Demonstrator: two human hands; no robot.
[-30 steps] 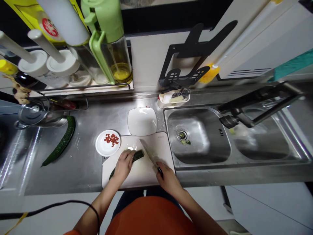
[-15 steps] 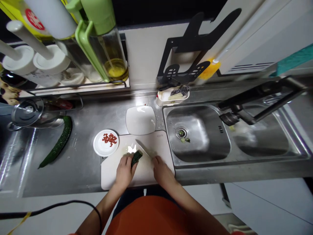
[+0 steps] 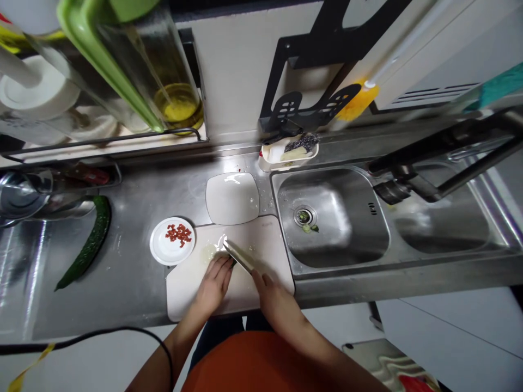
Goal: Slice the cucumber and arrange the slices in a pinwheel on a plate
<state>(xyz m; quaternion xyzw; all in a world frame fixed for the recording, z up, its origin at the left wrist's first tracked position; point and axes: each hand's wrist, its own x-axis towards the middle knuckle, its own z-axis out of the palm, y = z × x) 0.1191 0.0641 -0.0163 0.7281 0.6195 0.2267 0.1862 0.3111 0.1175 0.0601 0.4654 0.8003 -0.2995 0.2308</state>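
Observation:
On the white cutting board (image 3: 188, 296), my left hand (image 3: 214, 283) is closed over a short piece of cucumber (image 3: 233, 262), most of which the fingers hide. My right hand (image 3: 274, 296) grips the handle of a knife (image 3: 241, 258), whose blade slants up and left across the board, right at the cucumber piece. Wet patches shine on the board beyond the fingers. A small white plate (image 3: 157, 251) with chopped red bits (image 3: 178, 234) stands at the board's upper left. Behind the board lies a squarish white plate (image 3: 232, 198).
A whole cucumber (image 3: 87, 247) lies on the steel counter at left. To the right is a double sink (image 3: 335, 218) with green scraps (image 3: 310, 228) near its drain and a dark faucet (image 3: 412, 174) above. An oil bottle (image 3: 177, 106) stands on the rack behind.
My right hand has brought the knife left and over the cucumber piece, which was more exposed before. My left hand now covers more of it. The view has shifted slightly.

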